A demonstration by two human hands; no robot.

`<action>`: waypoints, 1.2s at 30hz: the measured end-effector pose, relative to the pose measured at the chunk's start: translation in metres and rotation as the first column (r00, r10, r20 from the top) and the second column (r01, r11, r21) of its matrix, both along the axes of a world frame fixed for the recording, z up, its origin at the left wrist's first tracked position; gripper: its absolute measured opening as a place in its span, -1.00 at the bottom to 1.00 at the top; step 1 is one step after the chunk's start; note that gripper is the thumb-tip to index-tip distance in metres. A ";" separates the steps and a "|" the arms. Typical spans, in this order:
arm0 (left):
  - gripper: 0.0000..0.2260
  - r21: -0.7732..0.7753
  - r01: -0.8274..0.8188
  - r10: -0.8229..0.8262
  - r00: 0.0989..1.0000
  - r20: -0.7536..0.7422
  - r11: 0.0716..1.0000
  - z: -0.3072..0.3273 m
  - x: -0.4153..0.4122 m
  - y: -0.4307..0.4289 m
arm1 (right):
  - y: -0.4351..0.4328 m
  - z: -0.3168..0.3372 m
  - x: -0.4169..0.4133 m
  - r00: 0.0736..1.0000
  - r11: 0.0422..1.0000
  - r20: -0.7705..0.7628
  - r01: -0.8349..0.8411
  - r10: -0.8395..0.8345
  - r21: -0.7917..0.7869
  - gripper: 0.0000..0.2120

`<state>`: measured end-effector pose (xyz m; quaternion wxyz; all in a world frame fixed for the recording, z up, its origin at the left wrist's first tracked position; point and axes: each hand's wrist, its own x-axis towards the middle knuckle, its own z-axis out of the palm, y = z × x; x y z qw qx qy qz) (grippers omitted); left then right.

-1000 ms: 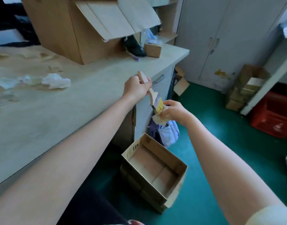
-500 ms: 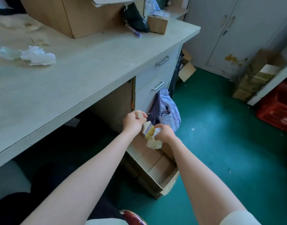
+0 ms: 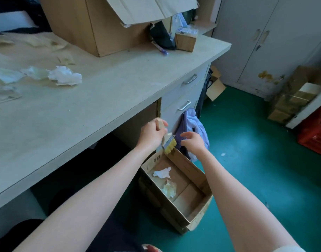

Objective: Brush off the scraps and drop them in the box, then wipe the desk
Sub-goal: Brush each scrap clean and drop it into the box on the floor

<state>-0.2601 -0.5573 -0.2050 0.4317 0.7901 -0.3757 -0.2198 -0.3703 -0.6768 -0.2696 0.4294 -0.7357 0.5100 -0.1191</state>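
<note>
A brush (image 3: 167, 141) is gripped by the left hand (image 3: 151, 135). The fingers (image 3: 162, 132) are curled round its wooden handle, the end of which is seen above the fist. The yellow bristles are pointed down, just over the far end of the box (image 3: 188, 165). The right hand (image 3: 192, 141) is held just beside the bristles, over the same end of the box; its fingers are relaxed and slightly spread, and nothing is held in them. The box, an open cardboard tray, is set on the green floor (image 3: 265, 160) below the edge of the worktop (image 3: 101, 110), beside the drawers (image 3: 181, 93). Two scraps are seen lying inside it: a white scrap (image 3: 162, 173) toward the end under the brush, and a yellowish scrap (image 3: 169, 189) just beside it, nearer the middle of the bottom. More litter is left on the worktop, well apart from the hands: a crumpled white paper (image 3: 65, 76), with paler pieces (image 3: 7, 75) spread out to its left. At the back of the worktop a large carton (image 3: 87, 24) is stood with one flap hanging open, and a pen (image 3: 159, 49) and a small wooden block (image 3: 185, 41) are placed near it. A lilac cloth (image 3: 192, 122) is hung in front of the lower drawer, behind the hands.
</note>
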 end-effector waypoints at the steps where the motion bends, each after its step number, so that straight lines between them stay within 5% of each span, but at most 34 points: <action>1: -0.91 -0.041 0.020 -0.017 0.998 0.059 0.999 0.012 0.001 0.000 | -0.002 0.009 0.004 0.998 0.999 0.053 0.030 -0.029 -0.012 -0.63; 13: -0.79 -0.469 -0.045 0.025 0.999 -0.048 0.882 0.166 0.032 0.036 | 0.004 0.152 0.053 0.860 0.996 0.504 0.091 -0.085 0.012 -0.74; 24: -0.80 -0.547 -0.332 0.341 0.936 -0.089 0.768 0.202 0.119 0.131 | 0.085 0.208 0.150 0.825 0.966 0.506 -0.247 0.251 -0.077 -0.79; 36: -0.80 -0.539 -0.554 0.642 0.766 -0.032 0.634 0.217 0.174 0.273 | 0.221 0.219 0.244 0.636 0.707 0.332 -0.687 0.697 -0.168 -0.68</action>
